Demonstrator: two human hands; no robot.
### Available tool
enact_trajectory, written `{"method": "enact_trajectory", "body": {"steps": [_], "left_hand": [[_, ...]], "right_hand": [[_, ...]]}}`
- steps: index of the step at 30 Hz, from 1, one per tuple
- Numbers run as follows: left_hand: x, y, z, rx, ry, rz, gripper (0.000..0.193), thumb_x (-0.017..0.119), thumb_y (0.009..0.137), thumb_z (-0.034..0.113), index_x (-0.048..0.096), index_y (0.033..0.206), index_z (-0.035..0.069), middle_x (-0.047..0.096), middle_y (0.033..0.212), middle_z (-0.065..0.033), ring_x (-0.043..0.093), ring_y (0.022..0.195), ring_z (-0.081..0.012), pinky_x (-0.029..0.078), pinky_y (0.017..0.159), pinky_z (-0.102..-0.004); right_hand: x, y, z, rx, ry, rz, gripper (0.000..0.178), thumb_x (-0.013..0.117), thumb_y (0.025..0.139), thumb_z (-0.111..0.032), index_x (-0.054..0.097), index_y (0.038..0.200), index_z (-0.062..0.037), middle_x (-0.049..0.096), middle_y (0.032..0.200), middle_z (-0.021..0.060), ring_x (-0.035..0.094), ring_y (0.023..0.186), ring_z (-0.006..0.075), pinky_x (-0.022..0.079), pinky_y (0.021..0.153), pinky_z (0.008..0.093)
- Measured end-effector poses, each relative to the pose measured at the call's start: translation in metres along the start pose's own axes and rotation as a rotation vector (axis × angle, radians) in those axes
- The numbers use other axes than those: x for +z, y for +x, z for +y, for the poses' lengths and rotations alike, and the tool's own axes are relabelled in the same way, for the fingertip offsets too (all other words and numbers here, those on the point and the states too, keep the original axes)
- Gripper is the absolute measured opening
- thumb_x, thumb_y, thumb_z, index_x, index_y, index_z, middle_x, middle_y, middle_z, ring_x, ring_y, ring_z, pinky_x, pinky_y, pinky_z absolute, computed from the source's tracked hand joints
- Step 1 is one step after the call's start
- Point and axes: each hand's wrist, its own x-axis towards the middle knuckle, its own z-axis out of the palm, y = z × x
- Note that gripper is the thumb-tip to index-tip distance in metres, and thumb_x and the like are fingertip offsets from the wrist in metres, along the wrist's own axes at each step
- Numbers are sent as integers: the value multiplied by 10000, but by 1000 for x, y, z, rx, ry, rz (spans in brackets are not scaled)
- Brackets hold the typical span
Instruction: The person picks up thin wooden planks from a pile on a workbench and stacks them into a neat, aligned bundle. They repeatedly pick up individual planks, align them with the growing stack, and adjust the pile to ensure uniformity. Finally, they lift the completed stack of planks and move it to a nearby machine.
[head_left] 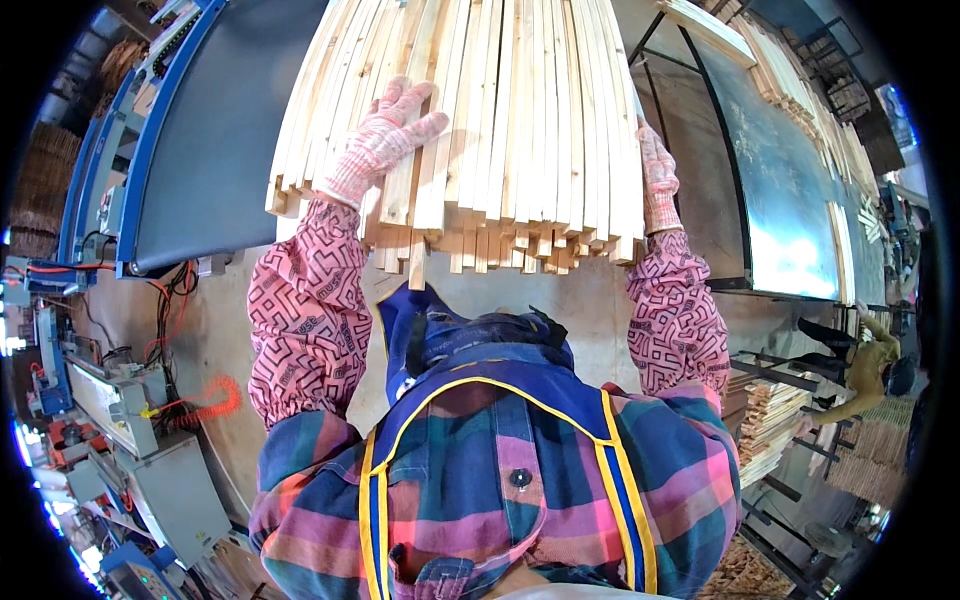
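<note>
In front of me lies a wide stack of pale wooden strips [500,110], side by side in layers with uneven near ends. One strip [417,262] in a lower layer sticks out toward me. My left hand [382,140], in a pinkish-white knit glove, rests flat on top of the stack at the left, fingers spread. My right hand [657,175], gloved the same way, lies along the right side of the stack with its fingers stretched out; part of it is hidden behind the strips. Patterned pink sleeve covers show on both forearms.
A dark conveyor belt [225,130] with a blue frame runs left of the stack. To the right stands a shiny metal-topped table [775,170] bearing more strips. Grey machine cabinets [165,500] and an orange coiled hose [215,402] are lower left. Another person [870,365] bends at far right.
</note>
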Motion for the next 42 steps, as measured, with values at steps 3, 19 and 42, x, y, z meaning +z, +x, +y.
{"method": "enact_trajectory", "body": {"steps": [3,19,42], "left_hand": [[1,-1,7,89,35,9,937,616,893,707,311,1613,190,231,1682,-154,222,1548,-374,324,1220,-492],[24,9,50,74,273,161,802,643,939,490,324,1597,161,314,1639,-189,371,1476,-370,314,1234,-423],[31,25,35,17,-18,205,890,798,878,262,309,1600,86,345,1634,-157,321,1515,-310,276,1247,-400]], "right_hand": [[3,-7,-6,57,58,20,467,559,1063,-371,606,1410,-61,701,1235,81,681,1070,179,532,960,313],[-14,-20,-59,138,-591,-131,464,497,1081,-363,523,1414,-41,741,1010,159,754,797,235,650,675,330],[-38,-7,-51,-217,-418,-95,519,603,1033,-357,553,1458,-64,595,1419,133,590,1266,266,448,1089,348]]}}
